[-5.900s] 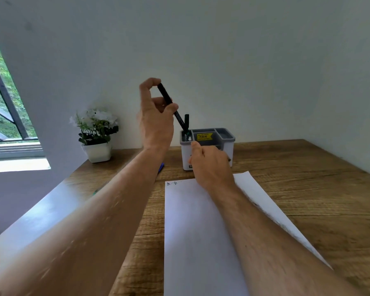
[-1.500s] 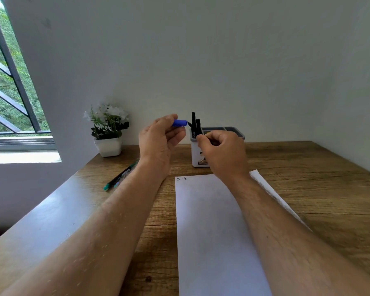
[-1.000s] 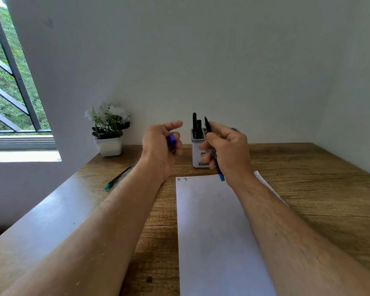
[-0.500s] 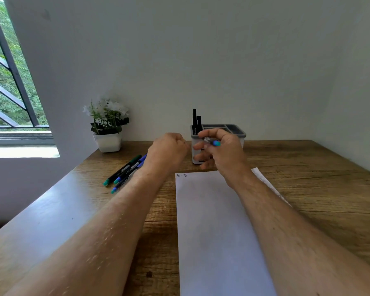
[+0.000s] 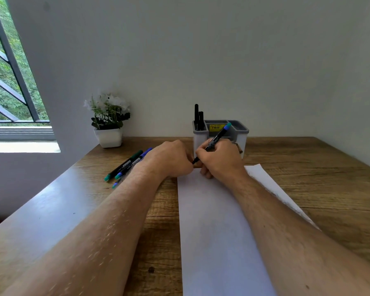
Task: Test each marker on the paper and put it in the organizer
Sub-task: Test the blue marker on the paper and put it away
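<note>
Head view: one white paper sheet (image 5: 218, 221) lies flat on the wood-grain table (image 5: 318, 189). The right hand (image 5: 220, 160) pinches one slim black marker (image 5: 214, 141), tip at the sheet's 12 o'clock edge. The left hand (image 5: 171, 160) is fisted; whether it holds anything, I cannot tell. Three markers (image 5: 126, 165) lie at 10 o'clock. Two black markers (image 5: 198, 117) stand in the boxy grey organizer (image 5: 239, 133).

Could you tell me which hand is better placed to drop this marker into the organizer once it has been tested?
Right. The right hand already grips the marker, directly before the organizer.
</note>
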Action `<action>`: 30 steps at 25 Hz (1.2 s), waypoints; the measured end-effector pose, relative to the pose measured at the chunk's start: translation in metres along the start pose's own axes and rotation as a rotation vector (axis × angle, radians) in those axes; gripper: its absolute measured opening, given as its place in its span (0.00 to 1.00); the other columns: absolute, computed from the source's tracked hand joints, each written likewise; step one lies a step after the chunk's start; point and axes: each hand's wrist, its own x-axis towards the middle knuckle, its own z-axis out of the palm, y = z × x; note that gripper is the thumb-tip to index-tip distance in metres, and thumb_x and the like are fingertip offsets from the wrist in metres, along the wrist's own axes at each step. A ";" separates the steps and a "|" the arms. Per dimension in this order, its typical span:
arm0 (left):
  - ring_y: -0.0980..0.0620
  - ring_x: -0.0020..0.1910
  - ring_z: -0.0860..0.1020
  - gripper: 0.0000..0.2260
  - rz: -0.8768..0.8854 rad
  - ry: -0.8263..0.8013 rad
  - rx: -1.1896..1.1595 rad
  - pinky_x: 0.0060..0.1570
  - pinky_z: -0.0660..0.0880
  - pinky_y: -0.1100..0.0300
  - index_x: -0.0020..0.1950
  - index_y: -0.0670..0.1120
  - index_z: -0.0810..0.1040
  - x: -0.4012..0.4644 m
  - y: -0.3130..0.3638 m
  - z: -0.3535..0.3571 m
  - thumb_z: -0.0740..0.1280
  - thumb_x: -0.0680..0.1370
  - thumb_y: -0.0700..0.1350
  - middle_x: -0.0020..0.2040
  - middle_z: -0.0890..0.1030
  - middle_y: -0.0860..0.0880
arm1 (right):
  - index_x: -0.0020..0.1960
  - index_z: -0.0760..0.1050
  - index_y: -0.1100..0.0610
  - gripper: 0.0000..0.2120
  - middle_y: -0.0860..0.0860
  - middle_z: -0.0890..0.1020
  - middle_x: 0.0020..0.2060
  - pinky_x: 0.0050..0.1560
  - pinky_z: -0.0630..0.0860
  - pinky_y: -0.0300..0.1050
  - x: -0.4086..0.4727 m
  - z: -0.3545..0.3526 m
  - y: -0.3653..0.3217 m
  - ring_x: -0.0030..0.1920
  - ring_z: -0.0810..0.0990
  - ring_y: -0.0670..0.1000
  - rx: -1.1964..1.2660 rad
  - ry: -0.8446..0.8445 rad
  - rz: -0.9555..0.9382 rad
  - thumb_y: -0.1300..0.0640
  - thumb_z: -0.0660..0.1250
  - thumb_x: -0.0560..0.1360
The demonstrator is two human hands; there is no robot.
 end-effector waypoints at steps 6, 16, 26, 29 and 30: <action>0.57 0.45 0.73 0.14 0.032 0.019 -0.044 0.46 0.70 0.60 0.55 0.58 0.84 0.006 -0.005 0.003 0.74 0.72 0.43 0.42 0.75 0.60 | 0.35 0.79 0.56 0.08 0.50 0.83 0.27 0.25 0.77 0.39 0.003 -0.001 0.004 0.24 0.80 0.45 -0.038 -0.056 0.046 0.55 0.68 0.72; 0.50 0.62 0.74 0.16 0.031 -0.073 -0.046 0.58 0.68 0.55 0.62 0.54 0.82 0.000 -0.004 -0.002 0.74 0.74 0.48 0.64 0.79 0.53 | 0.37 0.78 0.56 0.08 0.51 0.83 0.30 0.24 0.72 0.33 0.006 -0.001 0.006 0.26 0.79 0.41 -0.068 -0.076 0.036 0.54 0.68 0.73; 0.50 0.65 0.73 0.17 0.023 -0.098 -0.055 0.61 0.67 0.54 0.64 0.53 0.81 -0.004 -0.002 -0.003 0.73 0.75 0.48 0.66 0.78 0.52 | 0.39 0.79 0.59 0.08 0.54 0.84 0.34 0.30 0.75 0.40 0.006 -0.001 0.007 0.36 0.83 0.51 -0.088 -0.055 0.046 0.54 0.69 0.72; 0.49 0.65 0.72 0.17 0.016 -0.100 -0.060 0.61 0.66 0.53 0.64 0.53 0.81 -0.004 -0.002 -0.003 0.73 0.75 0.48 0.66 0.78 0.52 | 0.39 0.79 0.57 0.08 0.52 0.84 0.34 0.29 0.71 0.37 0.006 0.000 0.006 0.35 0.82 0.48 -0.095 -0.067 0.043 0.53 0.68 0.72; 0.50 0.65 0.73 0.17 0.014 -0.100 -0.062 0.60 0.66 0.54 0.64 0.53 0.81 -0.004 -0.002 -0.003 0.73 0.75 0.48 0.66 0.78 0.52 | 0.39 0.79 0.57 0.08 0.52 0.84 0.34 0.28 0.71 0.36 0.006 0.000 0.006 0.34 0.82 0.47 -0.099 -0.073 0.040 0.53 0.68 0.72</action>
